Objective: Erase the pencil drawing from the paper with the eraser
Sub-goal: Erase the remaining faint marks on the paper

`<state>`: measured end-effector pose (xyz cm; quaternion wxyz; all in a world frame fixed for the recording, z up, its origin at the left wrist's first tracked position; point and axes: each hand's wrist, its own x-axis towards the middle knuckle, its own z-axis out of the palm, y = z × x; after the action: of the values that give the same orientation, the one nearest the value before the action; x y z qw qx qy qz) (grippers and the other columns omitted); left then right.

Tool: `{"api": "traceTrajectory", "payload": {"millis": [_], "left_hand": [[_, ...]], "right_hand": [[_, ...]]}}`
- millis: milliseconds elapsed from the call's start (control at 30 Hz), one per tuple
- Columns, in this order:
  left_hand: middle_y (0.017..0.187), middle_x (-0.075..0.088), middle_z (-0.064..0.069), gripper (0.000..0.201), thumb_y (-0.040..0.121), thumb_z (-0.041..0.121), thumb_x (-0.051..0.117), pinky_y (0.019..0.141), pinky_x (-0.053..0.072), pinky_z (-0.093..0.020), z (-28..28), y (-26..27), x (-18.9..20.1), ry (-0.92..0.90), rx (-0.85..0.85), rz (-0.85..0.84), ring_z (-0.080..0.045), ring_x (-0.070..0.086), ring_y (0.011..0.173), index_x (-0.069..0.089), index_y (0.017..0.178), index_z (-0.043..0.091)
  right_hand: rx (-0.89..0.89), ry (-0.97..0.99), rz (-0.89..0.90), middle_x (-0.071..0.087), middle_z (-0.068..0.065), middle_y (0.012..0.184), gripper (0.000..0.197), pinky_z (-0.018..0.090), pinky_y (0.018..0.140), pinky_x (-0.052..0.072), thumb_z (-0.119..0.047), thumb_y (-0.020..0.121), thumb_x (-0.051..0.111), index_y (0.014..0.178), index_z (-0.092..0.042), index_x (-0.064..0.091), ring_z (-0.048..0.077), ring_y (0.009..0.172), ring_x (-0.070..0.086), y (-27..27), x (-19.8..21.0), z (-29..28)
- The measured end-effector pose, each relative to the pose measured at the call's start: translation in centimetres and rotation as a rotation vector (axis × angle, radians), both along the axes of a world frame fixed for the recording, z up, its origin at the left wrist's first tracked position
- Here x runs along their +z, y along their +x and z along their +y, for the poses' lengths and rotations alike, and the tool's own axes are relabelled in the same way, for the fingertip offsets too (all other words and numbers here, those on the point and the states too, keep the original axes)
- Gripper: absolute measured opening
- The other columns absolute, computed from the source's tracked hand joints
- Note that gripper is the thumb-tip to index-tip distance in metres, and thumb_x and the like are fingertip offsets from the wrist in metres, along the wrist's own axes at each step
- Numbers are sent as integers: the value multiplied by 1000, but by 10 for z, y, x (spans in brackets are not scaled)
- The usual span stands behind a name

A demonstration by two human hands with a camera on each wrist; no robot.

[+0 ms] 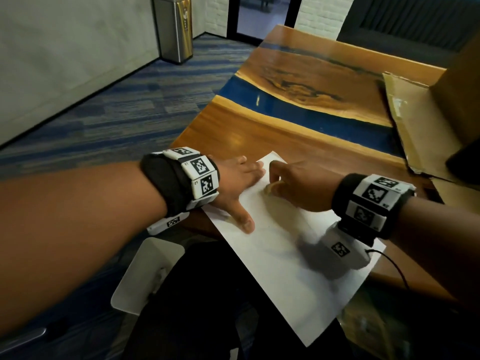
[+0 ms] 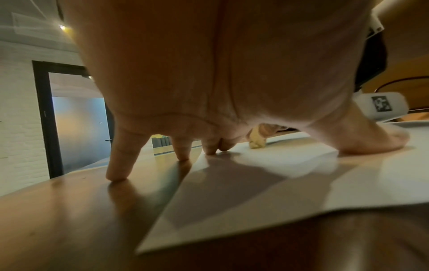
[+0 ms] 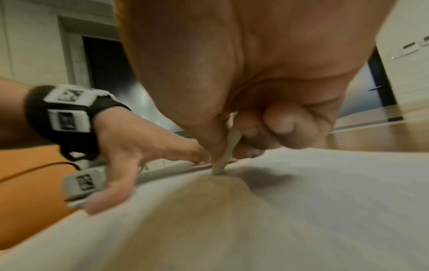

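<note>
A white sheet of paper [image 1: 291, 255] lies at an angle on the wooden table [image 1: 272, 131], near its front edge. My left hand [image 1: 241, 183] lies flat with spread fingers, its thumb [image 2: 380, 141] and some fingertips pressing the paper's left part [image 2: 255, 183] while the outer fingers touch the wood. My right hand [image 1: 296, 183] pinches a small pale yellow eraser [image 1: 271, 188] between thumb and curled fingers. The eraser's tip [image 3: 219, 167] touches the paper [image 3: 301, 210] near its far corner; it also shows past my left palm as a yellowish lump [image 2: 256, 141]. No pencil marks are visible.
An open cardboard box [image 1: 420, 120] stands at the table's right side. A blue resin stripe [image 1: 311, 110] crosses the tabletop. A steel bin [image 1: 175, 27] stands on the carpet at far left. A white object [image 1: 148, 274] sits below the table edge, near my dark-clothed lap.
</note>
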<state>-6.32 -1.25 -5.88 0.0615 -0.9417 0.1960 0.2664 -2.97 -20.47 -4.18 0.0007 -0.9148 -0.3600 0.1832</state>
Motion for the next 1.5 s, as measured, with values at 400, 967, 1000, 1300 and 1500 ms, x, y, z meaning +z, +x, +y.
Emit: {"api": "traceTrajectory", "payload": {"millis": [400, 967, 1000, 1300, 1500], "left_hand": [[164, -24, 12, 138, 57, 91, 61, 115, 10, -65, -1, 6, 2, 5, 57, 37, -31, -16, 152, -15, 158, 33], [165, -22, 13, 134, 60, 89, 63, 113, 12, -68, 0, 5, 1, -27, 48, 38, -34, -14, 152, -8, 159, 33], [164, -23, 13, 133, 59, 89, 62, 113, 12, -68, 0, 4, 1, -25, 53, 45, -33, -15, 152, -6, 159, 32], [165, -22, 12, 135, 61, 87, 63, 115, 12, -65, -1, 4, 3, -7, 58, 38, -32, -14, 152, -11, 159, 31], [164, -24, 12, 135, 61, 89, 61, 115, 12, -64, -2, 5, 2, 20, 42, 27, -32, -14, 152, -14, 158, 31]], "right_hand": [[176, -11, 160, 58, -7, 91, 12, 24, 63, 38, -36, 100, 51, 108, -27, 50, 4, 76, 51, -6, 3, 0], [107, -30, 4, 54, -9, 80, 11, 24, 56, 34, -38, 102, 46, 109, -30, 44, 5, 69, 49, 11, 2, 8], [148, -50, 61, 52, -11, 78, 11, 25, 57, 34, -39, 102, 47, 109, -31, 44, 5, 68, 48, 6, 2, 8], [226, -66, 182, 53, -12, 83, 13, 29, 66, 42, -40, 100, 48, 109, -30, 47, 6, 73, 51, 1, 3, 4], [60, -29, -54, 56, -9, 80, 11, 26, 58, 37, -38, 101, 47, 108, -29, 45, 11, 71, 53, 9, 4, -3]]}}
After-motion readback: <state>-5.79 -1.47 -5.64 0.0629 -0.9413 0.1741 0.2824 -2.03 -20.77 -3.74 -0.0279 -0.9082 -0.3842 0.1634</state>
